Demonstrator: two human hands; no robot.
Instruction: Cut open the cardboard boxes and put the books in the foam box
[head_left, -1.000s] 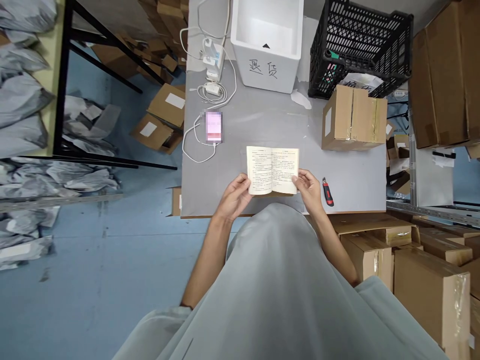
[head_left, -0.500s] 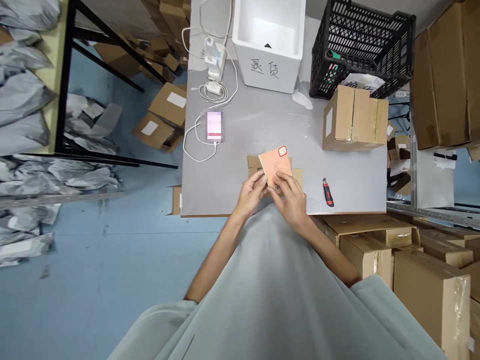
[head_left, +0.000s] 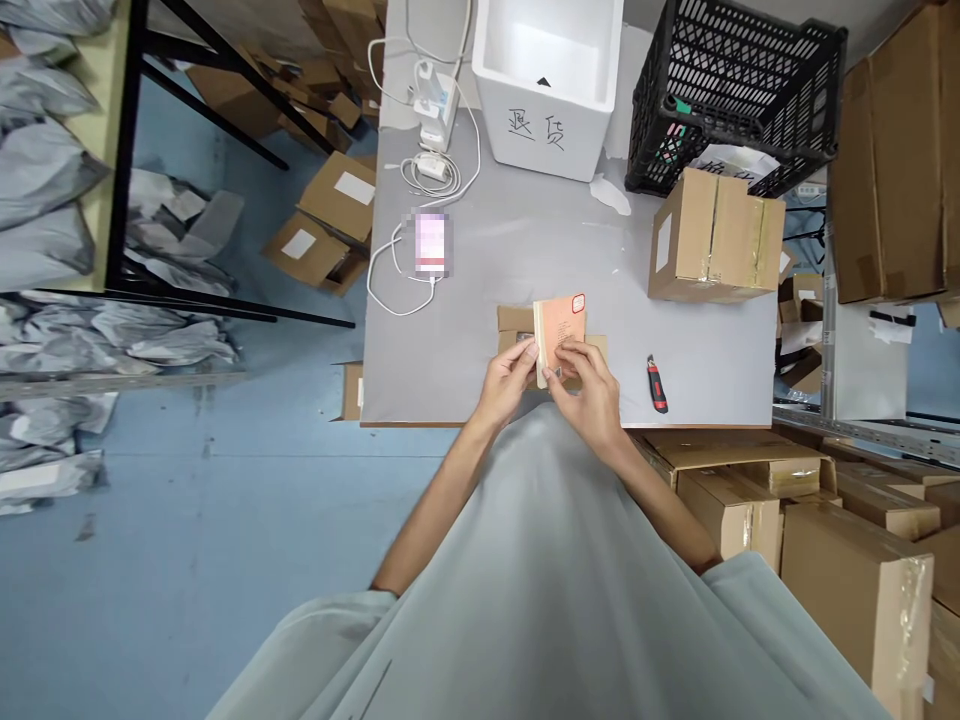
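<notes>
Between my hands is a small orange book (head_left: 564, 322) with a red-outlined mark at its upper right corner and pale page edges along its left side. My left hand (head_left: 508, 380) pinches that left side with thumb and fingertips. On the right, my right hand (head_left: 589, 393) grips the lower part of the cover, fingers over the front and thumb at the bottom edge. Beneath the book lies an opened cardboard box (head_left: 514, 319), mostly hidden by the hands and book. A red and black box cutter (head_left: 657, 385) rests on the table to the right.
The grey table (head_left: 427, 370) carries a phone (head_left: 430, 243) on a cable and a power strip (head_left: 439, 112) at left. At the back stand a white bin (head_left: 540, 140) and a black crate (head_left: 739, 95). A taped carton (head_left: 712, 240) sits right; more cartons (head_left: 847, 580) are below.
The book has turned in my hands and shifted slightly right, so its page edges now show on the left. Both hands have moved a little to the right with it.
</notes>
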